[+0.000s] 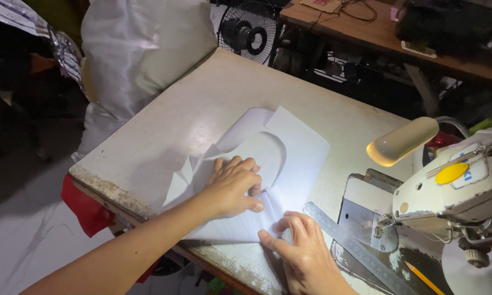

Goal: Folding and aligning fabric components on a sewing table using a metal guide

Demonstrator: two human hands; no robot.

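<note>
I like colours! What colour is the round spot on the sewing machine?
Yellow spot, seen in the head view.

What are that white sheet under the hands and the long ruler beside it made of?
The white sheet looks like thin matte paper or stiff interfacing: crisp cut edges, sharp folds. The ruler seems to be steel: grey, dull sheen, fine graduation marks.

worn white table [213, 93], white cut fabric pieces [289, 147] (overlapping), steel ruler [355, 248], sewing machine [453, 191]

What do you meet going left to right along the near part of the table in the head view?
Red cloth hanging off the table edge → left hand flat on the white fabric pieces → right hand → metal ruler → yellow pencil → sewing machine.
</note>
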